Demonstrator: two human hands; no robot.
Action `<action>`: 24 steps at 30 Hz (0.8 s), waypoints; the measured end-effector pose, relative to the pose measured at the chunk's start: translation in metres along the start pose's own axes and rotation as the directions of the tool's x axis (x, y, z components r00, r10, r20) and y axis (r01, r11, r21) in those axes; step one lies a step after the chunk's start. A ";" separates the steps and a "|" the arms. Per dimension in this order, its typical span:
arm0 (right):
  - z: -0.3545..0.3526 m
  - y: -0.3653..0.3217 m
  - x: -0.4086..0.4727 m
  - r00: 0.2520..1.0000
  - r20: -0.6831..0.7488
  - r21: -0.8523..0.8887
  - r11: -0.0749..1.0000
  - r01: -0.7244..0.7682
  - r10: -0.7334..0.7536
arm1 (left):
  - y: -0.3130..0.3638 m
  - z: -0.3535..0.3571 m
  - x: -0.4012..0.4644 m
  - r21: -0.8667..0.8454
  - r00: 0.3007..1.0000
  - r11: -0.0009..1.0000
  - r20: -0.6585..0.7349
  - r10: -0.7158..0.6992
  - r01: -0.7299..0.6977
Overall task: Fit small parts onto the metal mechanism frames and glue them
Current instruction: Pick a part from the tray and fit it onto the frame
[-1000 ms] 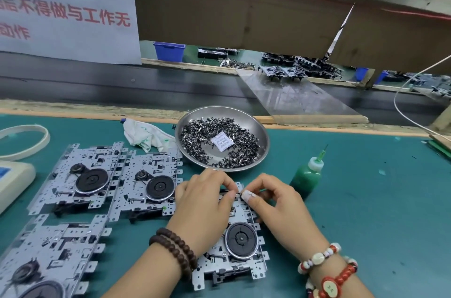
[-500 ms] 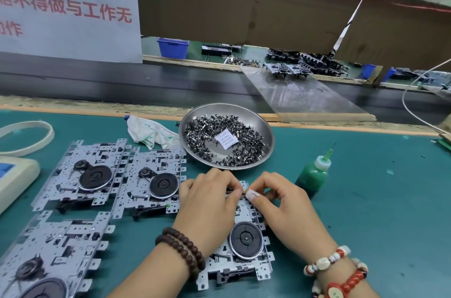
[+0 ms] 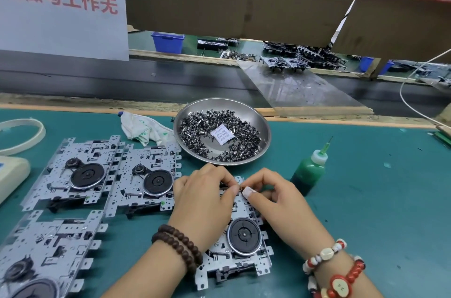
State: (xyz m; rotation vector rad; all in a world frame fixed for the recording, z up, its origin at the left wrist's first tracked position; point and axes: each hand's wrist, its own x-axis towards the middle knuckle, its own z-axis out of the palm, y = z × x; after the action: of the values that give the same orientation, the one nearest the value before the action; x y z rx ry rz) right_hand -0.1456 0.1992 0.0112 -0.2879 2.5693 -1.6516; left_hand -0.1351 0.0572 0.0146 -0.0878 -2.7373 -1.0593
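A metal mechanism frame (image 3: 240,252) with a black round wheel lies on the green mat in front of me. My left hand (image 3: 203,202) rests on its upper left part, fingers curled down at its top edge. My right hand (image 3: 273,197) pinches a tiny part at the frame's top edge, fingertip to fingertip with the left; the part is barely visible. Behind them a steel dish (image 3: 258,122) holds several small dark parts and a white paper slip. A green glue bottle (image 3: 310,170) with a needle tip stands to the right of my hands.
Three more metal frames lie to the left: frame one (image 3: 78,173), frame two (image 3: 146,178), frame three (image 3: 46,256). A stained white rag (image 3: 144,128) sits by the dish. A white ring (image 3: 24,134) and a beige device (image 3: 12,175) are at far left. A conveyor runs behind.
Both hands stay at the frame's top edge with only small finger movement. The view has shifted slightly as my head moved.
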 end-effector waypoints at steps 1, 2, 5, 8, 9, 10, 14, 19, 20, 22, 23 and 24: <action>0.000 0.001 0.000 1.000 0.015 0.034 0.999 -0.024 0.023 | 0.000 0.000 0.000 -0.007 1.000 1.000 -0.001 -0.004 0.004; 0.000 0.001 -0.001 0.999 0.019 0.058 0.997 -0.041 0.040 | 0.000 0.000 0.000 -0.012 1.000 1.000 0.000 -0.007 0.007; 0.002 0.001 -0.001 0.998 -0.002 0.097 0.993 -0.070 0.071 | 0.002 -0.001 0.000 -0.020 1.000 1.000 -0.002 -0.011 0.011; 0.003 0.000 -0.001 0.997 -0.008 0.116 0.990 -0.081 0.083 | 0.002 -0.001 -0.001 -0.028 1.000 0.999 -0.005 -0.015 0.015; 0.003 -0.001 -0.001 0.997 -0.007 0.124 0.989 -0.081 0.083 | 0.002 -0.001 -0.001 -0.029 1.000 0.999 -0.006 -0.015 0.014; 0.003 -0.002 -0.001 0.997 -0.007 0.134 0.988 -0.082 0.083 | 0.001 -0.001 -0.001 -0.028 1.000 1.000 -0.006 -0.014 0.013; 0.003 -0.004 -0.001 0.995 -0.017 0.151 0.984 -0.094 0.098 | 0.001 -0.001 -0.002 -0.022 1.000 1.000 0.001 -0.006 0.006; 0.005 -0.004 0.000 0.989 -0.025 0.154 0.978 -0.143 0.148 | 0.001 -0.002 -0.003 -0.024 1.000 1.000 -0.003 0.003 -0.003; 0.005 -0.004 0.001 0.987 -0.032 0.148 0.977 -0.151 0.157 | 0.002 -0.002 -0.004 -0.019 1.000 1.000 -0.005 0.011 -0.011; 0.007 -0.005 0.002 0.984 -0.046 0.140 0.977 -0.162 0.170 | 0.002 -0.002 -0.006 -0.003 1.000 1.000 -0.013 0.028 -0.029; 0.007 -0.006 0.002 0.983 -0.048 0.144 0.975 -0.169 0.177 | 0.002 -0.001 -0.007 0.006 0.999 0.999 -0.019 0.037 -0.037; 0.008 -0.007 0.002 0.982 -0.049 0.153 0.973 -0.176 0.185 | 0.002 -0.001 -0.008 0.016 0.999 0.999 -0.024 0.046 -0.046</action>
State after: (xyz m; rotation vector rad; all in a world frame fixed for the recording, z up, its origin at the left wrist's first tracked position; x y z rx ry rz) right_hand -0.1458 0.1888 0.0143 0.0078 2.4146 -1.7961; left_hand -0.1268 0.0585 0.0153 -0.1341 -2.7083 -1.0198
